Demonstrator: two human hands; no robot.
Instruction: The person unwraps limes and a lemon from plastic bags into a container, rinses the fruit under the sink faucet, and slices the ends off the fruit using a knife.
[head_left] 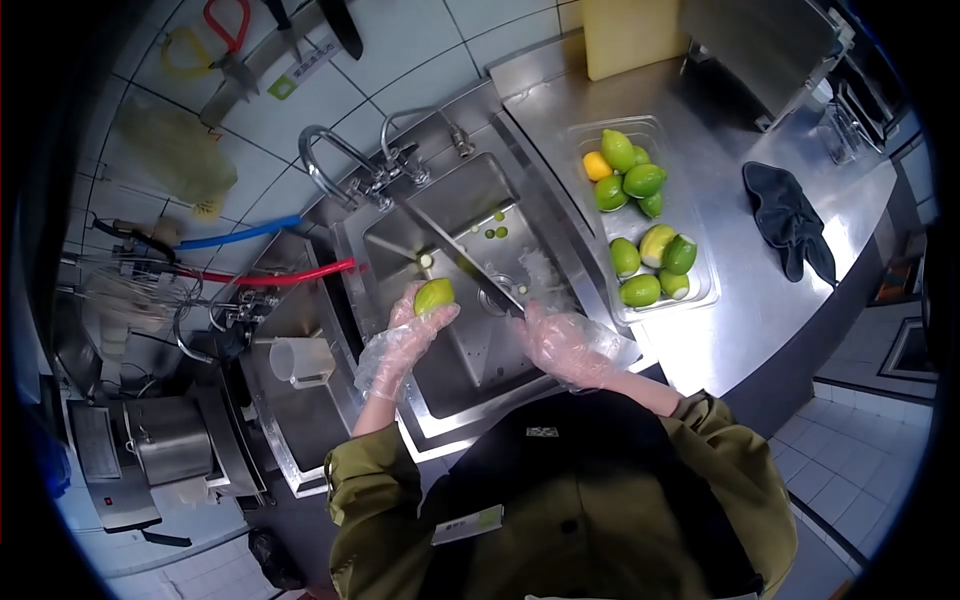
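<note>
My left hand (pixel 400 335), in a clear plastic glove, is closed around a yellow-green lime (pixel 434 296) above the left side of the steel sink (pixel 465 385). Over the right side of the sink, my gloved right hand (pixel 560 340) is closed at the lower end of a long, narrow metal blade that looks like a knife (pixel 480 272). Its handle is hidden in my fingers. The blade slants up and left, its far end overlapping the tap area. Small green cut pieces (pixel 497 232) and a pale-faced piece (pixel 425 261) lie on the sink bottom.
Right of the sink, a clear tray (pixel 648 212) holds several green and yellow fruits. Beyond it lies a dark cloth (pixel 788 220). Taps (pixel 375 185) rise behind the sink. A clear jug (pixel 302 360) sits in the left basin, near a steel pot (pixel 170 440).
</note>
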